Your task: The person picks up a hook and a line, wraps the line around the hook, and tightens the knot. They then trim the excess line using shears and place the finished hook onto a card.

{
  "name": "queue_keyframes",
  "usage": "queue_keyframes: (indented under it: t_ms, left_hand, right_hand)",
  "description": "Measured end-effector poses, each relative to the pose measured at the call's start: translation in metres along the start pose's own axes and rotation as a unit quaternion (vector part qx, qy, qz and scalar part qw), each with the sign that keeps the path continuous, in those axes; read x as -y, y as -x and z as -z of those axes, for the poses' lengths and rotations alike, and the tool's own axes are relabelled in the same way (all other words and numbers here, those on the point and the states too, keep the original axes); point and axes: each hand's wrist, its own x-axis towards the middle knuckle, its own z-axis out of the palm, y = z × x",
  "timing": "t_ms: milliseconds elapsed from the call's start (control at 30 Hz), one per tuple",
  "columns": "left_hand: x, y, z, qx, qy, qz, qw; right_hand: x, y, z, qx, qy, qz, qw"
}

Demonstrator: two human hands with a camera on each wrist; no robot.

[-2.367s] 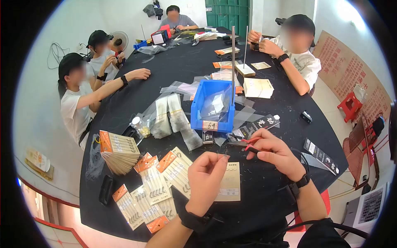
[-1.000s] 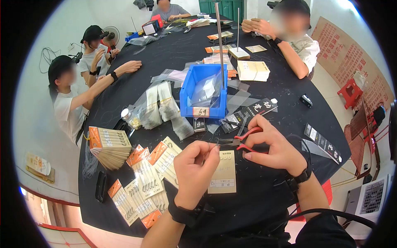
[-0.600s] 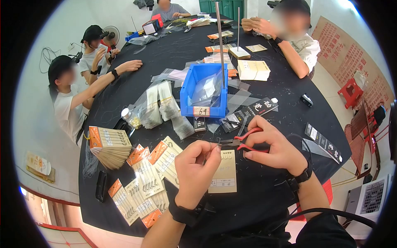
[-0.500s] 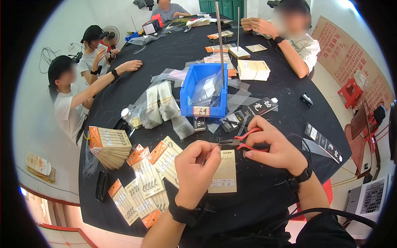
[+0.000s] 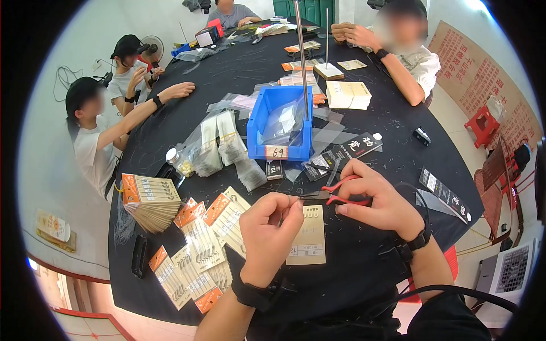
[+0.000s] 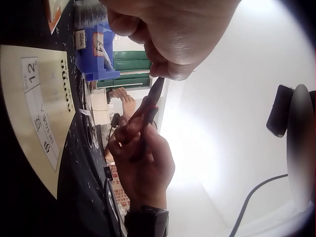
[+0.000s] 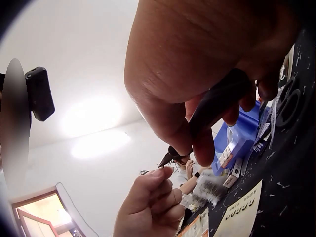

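Note:
Thumb and fingertips of the left hand (image 5: 268,234) pinch something small and thin, too tiny to identify. Pliers with red handles (image 5: 343,201) are held in the right hand (image 5: 376,200), their tips meeting the left fingertips. The left wrist view shows the dark pliers (image 6: 156,92) running from the right hand (image 6: 148,170) to the left hand (image 6: 180,37). In the right wrist view the pliers (image 7: 217,102) point down at the left thumb and finger (image 7: 148,190). A cream card (image 5: 307,247) lies flat on the table just below the hands.
A blue bin (image 5: 280,151) marked 69 stands ahead, beside a metal rod (image 5: 301,54). Fanned cards (image 5: 152,196), loose hook cards (image 5: 202,241) and a small jar (image 5: 185,166) are at left. Black packets (image 5: 443,193) lie right. Several people sit around the table.
Since the earliest frame, the pliers have come left to the left fingertips and the whole head view has shifted. Over the last half second both hands have stayed almost in place.

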Motion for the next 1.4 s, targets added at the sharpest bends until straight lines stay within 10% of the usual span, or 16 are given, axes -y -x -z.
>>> queue_keyframes:
  t_ms: [833,1400]
  left_hand:
    - [0.001,0.000,0.000,0.012,0.032,0.016,0.999]
    - [0.002,-0.003,0.003,0.048,0.037,0.051,0.997]
  right_hand:
    - [0.006,0.000,0.007,0.052,-0.020,0.021,0.998]
    - [0.005,0.005,0.004,0.156,-0.358,-0.239,0.889]
